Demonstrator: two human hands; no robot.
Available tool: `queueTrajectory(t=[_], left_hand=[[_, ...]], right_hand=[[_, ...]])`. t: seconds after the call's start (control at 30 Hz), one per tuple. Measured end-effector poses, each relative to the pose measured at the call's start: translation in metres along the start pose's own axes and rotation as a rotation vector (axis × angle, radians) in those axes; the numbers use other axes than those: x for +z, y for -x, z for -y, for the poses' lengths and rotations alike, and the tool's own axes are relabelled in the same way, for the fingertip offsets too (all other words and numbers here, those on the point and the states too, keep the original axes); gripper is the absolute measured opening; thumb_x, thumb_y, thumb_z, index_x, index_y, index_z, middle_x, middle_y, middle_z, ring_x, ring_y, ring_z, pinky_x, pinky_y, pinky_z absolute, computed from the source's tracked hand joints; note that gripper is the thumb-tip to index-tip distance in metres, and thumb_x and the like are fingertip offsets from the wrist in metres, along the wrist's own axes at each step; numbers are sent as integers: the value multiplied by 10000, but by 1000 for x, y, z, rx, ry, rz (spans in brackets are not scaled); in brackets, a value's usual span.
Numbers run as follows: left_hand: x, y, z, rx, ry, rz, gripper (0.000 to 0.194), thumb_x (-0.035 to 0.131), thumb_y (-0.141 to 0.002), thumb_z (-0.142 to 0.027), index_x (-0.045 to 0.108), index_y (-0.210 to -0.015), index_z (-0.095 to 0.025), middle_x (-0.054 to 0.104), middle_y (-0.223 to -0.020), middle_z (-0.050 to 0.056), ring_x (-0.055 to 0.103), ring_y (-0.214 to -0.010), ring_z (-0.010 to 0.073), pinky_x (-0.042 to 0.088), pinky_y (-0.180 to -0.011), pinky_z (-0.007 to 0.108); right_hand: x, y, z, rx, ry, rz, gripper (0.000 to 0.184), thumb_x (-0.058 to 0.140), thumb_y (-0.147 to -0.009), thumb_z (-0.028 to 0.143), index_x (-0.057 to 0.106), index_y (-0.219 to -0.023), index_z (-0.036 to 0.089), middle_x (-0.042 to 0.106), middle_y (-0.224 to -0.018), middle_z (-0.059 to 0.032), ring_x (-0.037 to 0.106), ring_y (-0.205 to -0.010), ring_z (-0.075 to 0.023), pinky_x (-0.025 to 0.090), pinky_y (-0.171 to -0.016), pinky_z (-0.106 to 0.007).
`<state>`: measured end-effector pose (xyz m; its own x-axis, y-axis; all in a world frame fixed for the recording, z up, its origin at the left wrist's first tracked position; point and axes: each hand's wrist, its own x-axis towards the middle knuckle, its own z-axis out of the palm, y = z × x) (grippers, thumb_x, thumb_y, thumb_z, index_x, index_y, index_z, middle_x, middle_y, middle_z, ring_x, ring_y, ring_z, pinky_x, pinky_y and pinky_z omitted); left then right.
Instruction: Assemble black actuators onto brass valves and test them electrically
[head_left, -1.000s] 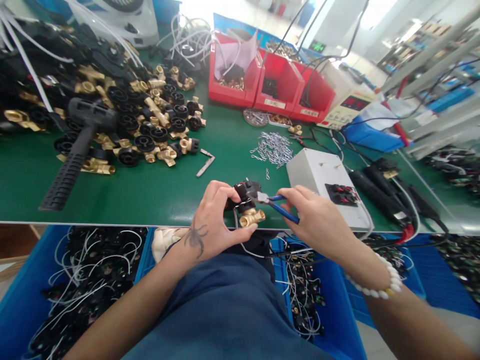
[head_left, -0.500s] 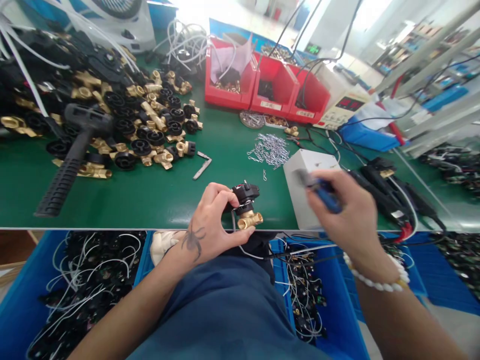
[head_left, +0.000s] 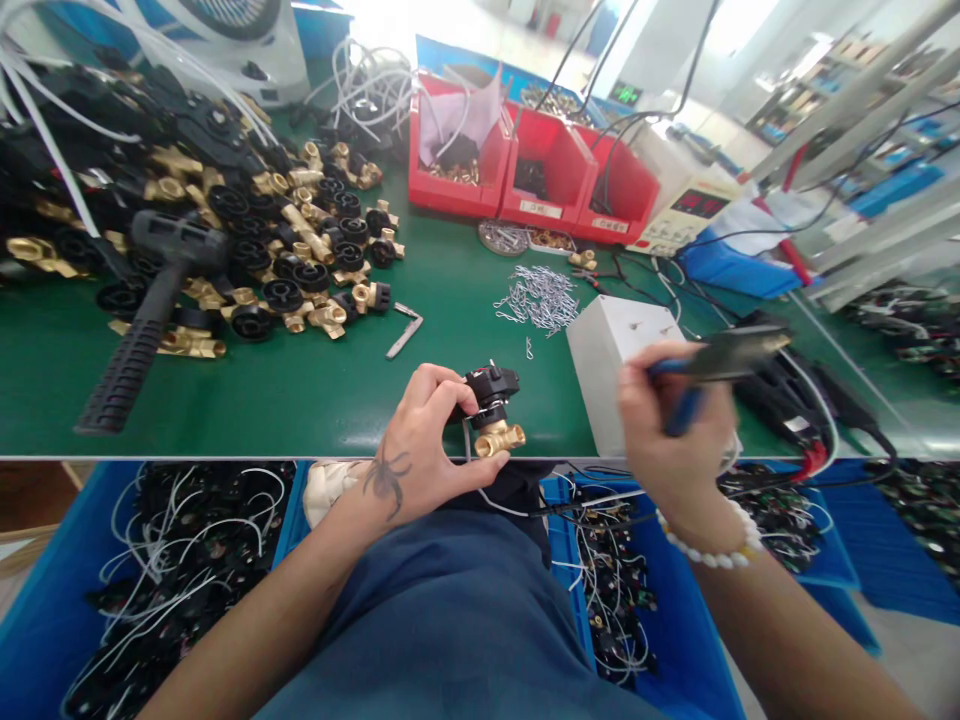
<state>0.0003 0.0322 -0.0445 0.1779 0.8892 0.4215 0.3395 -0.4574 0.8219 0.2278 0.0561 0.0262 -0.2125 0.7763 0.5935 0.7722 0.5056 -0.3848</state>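
Observation:
My left hand [head_left: 424, 440] is closed around a brass valve [head_left: 499, 440] with a black plastic head [head_left: 491, 384], held at the table's front edge. A thin white cable runs down from under the fingers. Over the right part of the table, my right hand [head_left: 667, 440] grips a pair of pliers [head_left: 739, 355] with blue handles. The pliers' dark metal jaws point right and are blurred by motion. A heap of small wire clips [head_left: 544, 298] lies beyond the valve, with one single clip [head_left: 529, 348] apart from it.
A grey box [head_left: 611, 345] stands just left of my right hand. Brass and black valve parts [head_left: 300, 240] pile up on the left, near a black mallet [head_left: 161, 290]. Red bins [head_left: 544, 210] line the back. Blue crates [head_left: 300, 510] sit below the table edge.
The pliers in my right hand have swung round, their jaws now pointing right instead of left. That hand has shifted slightly left and lower. My left hand and the valve stay put.

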Motion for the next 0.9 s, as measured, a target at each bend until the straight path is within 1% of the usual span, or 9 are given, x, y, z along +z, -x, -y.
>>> queueTrajectory(t=[0.1, 0.17, 0.3, 0.47, 0.5, 0.63, 0.7, 0.8, 0.9], left_hand=[[0, 1, 0, -15, -10, 2, 336, 803, -710, -235, 553, -930, -192, 531, -1072, 68, 573, -1010, 228, 586, -844, 419], [1, 1, 1, -23, -4, -11, 344, 802, -713, -239, 543, -934, -193, 530, -1083, 71, 576, -1015, 230, 586, -842, 420], [4, 2, 2, -30, 6, -62, 441, 817, -696, -245, 515, -1015, -201, 533, -1084, 63, 584, -1002, 234, 583, -842, 438], [4, 1, 3, -15, -16, -39, 413, 815, -702, -245, 517, -985, -203, 541, -1081, 62, 586, -1020, 238, 576, -878, 452], [4, 1, 2, -20, -14, -35, 411, 815, -703, -247, 517, -983, -202, 542, -1084, 64, 587, -1017, 238, 577, -876, 451], [2, 1, 2, -18, -4, -34, 427, 818, -700, -247, 514, -996, -206, 548, -1090, 65, 588, -1018, 237, 579, -881, 450], [2, 0, 2, -9, -19, -26, 412, 819, -699, -247, 516, -975, -211, 553, -1089, 65, 588, -1032, 243, 575, -902, 457], [3, -1, 1, -1, -56, -3, 389, 817, -693, -241, 519, -942, -215, 561, -1093, 73, 585, -1059, 258, 571, -921, 467], [3, -2, 0, 0, -63, 3, 383, 812, -697, -233, 510, -934, -223, 566, -1095, 71, 584, -1070, 258, 575, -913, 456]], right_hand=[[-2, 1, 1, -114, 101, 446, 167, 509, -910, 178, 632, -1017, 211, 588, -713, -16, 532, -578, -161, 398, -535, -296], [-5, 1, 2, -97, 105, 331, 137, 544, -904, 166, 639, -991, 215, 615, -760, -18, 557, -626, -157, 428, -584, -292], [-5, 3, 0, -1, 16, -189, 89, 585, -921, 192, 596, -1004, 224, 619, -872, -24, 590, -735, -157, 470, -667, -287], [1, 4, -1, -148, 189, 491, 154, 526, -861, 107, 616, -937, 207, 608, -758, -28, 574, -651, -167, 431, -581, -292], [0, 3, -1, -134, 187, 459, 154, 526, -877, 115, 618, -956, 211, 622, -784, -31, 584, -669, -168, 443, -595, -294], [0, 6, 1, -26, 64, -128, 92, 550, -942, 191, 580, -1015, 237, 620, -870, -20, 595, -725, -159, 469, -654, -295], [1, 7, 1, -91, 89, -10, 98, 526, -920, 156, 578, -971, 221, 601, -815, -23, 574, -680, -159, 438, -610, -290], [-1, 4, 3, -232, 197, 496, 172, 493, -862, 83, 606, -919, 200, 596, -741, -33, 549, -621, -161, 397, -561, -294], [-7, 0, 5, -160, 140, 315, 142, 527, -903, 123, 610, -972, 214, 627, -820, -35, 586, -699, -169, 451, -624, -301]])
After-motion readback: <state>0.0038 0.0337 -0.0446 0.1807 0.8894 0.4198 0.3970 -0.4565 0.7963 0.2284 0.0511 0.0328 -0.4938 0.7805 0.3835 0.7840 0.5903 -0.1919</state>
